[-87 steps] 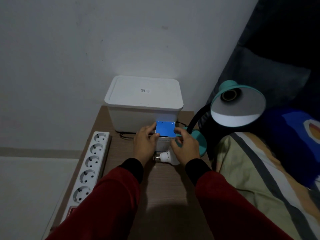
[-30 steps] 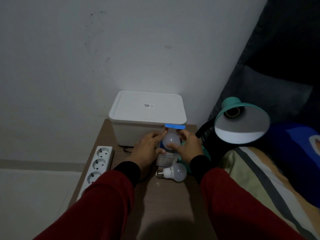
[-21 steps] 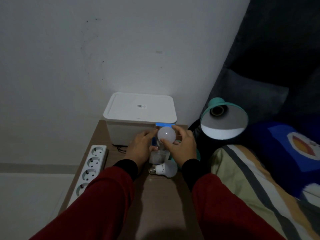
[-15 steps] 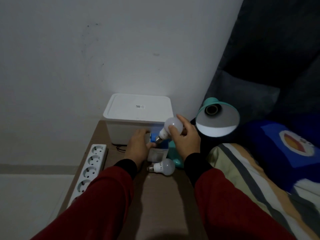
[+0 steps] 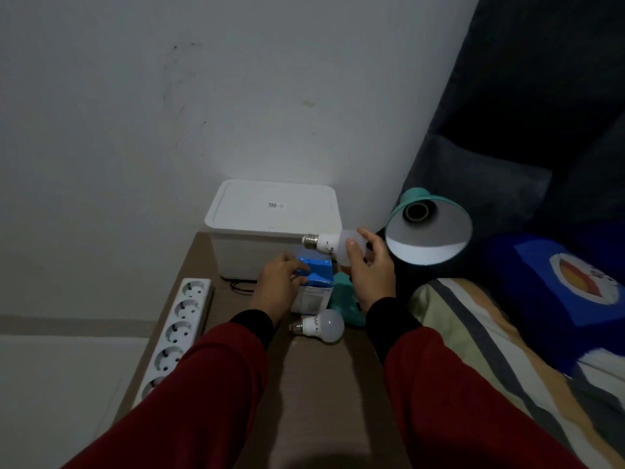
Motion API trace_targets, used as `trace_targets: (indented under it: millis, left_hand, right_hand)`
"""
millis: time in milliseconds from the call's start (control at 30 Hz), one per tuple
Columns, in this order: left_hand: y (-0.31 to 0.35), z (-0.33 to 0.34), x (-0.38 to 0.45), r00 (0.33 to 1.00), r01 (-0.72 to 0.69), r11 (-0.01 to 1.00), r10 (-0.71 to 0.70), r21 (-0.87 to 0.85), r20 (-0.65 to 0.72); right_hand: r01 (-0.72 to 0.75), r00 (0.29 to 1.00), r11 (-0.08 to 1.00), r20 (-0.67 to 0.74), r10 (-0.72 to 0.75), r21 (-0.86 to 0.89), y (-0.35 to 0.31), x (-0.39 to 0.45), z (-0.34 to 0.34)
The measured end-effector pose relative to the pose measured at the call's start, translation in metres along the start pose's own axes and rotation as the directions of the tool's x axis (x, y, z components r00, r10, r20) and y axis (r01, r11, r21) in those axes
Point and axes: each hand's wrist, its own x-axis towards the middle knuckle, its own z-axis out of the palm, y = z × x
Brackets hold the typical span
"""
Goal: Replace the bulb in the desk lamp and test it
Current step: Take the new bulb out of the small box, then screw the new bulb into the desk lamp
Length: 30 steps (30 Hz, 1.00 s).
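My right hand (image 5: pixel 370 265) grips a white bulb (image 5: pixel 329 247) by its globe, held sideways in the air with the metal screw base pointing left. Just to its right the teal desk lamp (image 5: pixel 429 228) faces me, its shade tilted and its socket showing with no bulb in it. The lamp's teal base (image 5: pixel 345 299) sits on the table between my hands. My left hand (image 5: pixel 280 282) rests on the small blue-topped bulb box (image 5: pixel 314 286), fingers on its lid. A second white bulb (image 5: pixel 321 328) lies on its side on the table in front of the box.
A white lidded storage box (image 5: pixel 274 228) stands against the wall at the back of the brown table (image 5: pixel 324 394). A white power strip (image 5: pixel 179 330) runs along the table's left edge. A striped blanket (image 5: pixel 500 360) and blue cushion (image 5: pixel 558 282) lie to the right.
My right hand drew a bulb out of the blue-topped box, lifted it and turned it sideways toward the lamp shade. My left hand stayed on the box, whose lid is down again.
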Motion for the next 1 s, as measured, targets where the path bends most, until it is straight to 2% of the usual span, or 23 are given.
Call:
trace_targets:
  millis: [133, 300, 433, 533, 633, 700, 767, 867, 1000]
  left_hand:
    - [-0.004, 0.002, -0.001, 0.999, -0.029, 0.999, 0.028, 0.034, 0.023]
    - [-0.010, 0.005, -0.001, 0.999, 0.024, 0.999, -0.025, 0.021, 0.024]
    - [-0.009, 0.001, 0.003, 0.992, 0.047, 0.995, -0.058, 0.088, 0.115]
    - [-0.002, -0.004, 0.005, 0.991, 0.063, 0.992, -0.075, 0.110, 0.110]
    - [0.017, -0.011, 0.012, 0.998, 0.069, 0.997, -0.069, 0.015, -0.011]
    - [0.038, -0.016, 0.018, 0.996, -0.006, 0.999, 0.001, -0.052, -0.088]
    - [0.066, -0.021, 0.023, 0.987, -0.101, 0.989, 0.087, -0.108, -0.133]
    - [0.112, -0.023, 0.029, 0.975, -0.205, 0.955, 0.181, -0.213, -0.127]
    - [0.151, -0.017, 0.036, 0.965, -0.258, 0.927, 0.260, -0.271, -0.028]
  right_hand:
    - [-0.020, 1.000, 0.998, 0.012, 0.019, 0.058, 0.002, 0.001, 0.001]
    - [-0.007, 0.994, 0.993, 0.107, -0.005, 0.117, 0.002, -0.004, 0.006]
    - [-0.018, 0.995, 0.992, 0.104, 0.005, 0.125, -0.001, -0.016, 0.008]
    - [0.005, 1.000, 0.971, 0.003, -0.006, 0.238, -0.008, -0.035, 0.006]
    - [0.106, 0.972, 0.936, -0.235, -0.026, 0.335, -0.016, -0.063, 0.002]
    - [0.147, 0.934, 0.904, -0.357, 0.007, 0.402, -0.020, -0.078, -0.005]
    - [0.142, 0.895, 0.924, -0.445, 0.032, 0.354, -0.024, -0.084, -0.016]
    - [0.098, 0.857, 0.961, -0.513, 0.052, 0.260, -0.028, -0.074, -0.031]
    - [-0.015, 0.859, 0.979, -0.499, 0.117, 0.204, -0.041, -0.048, -0.043]
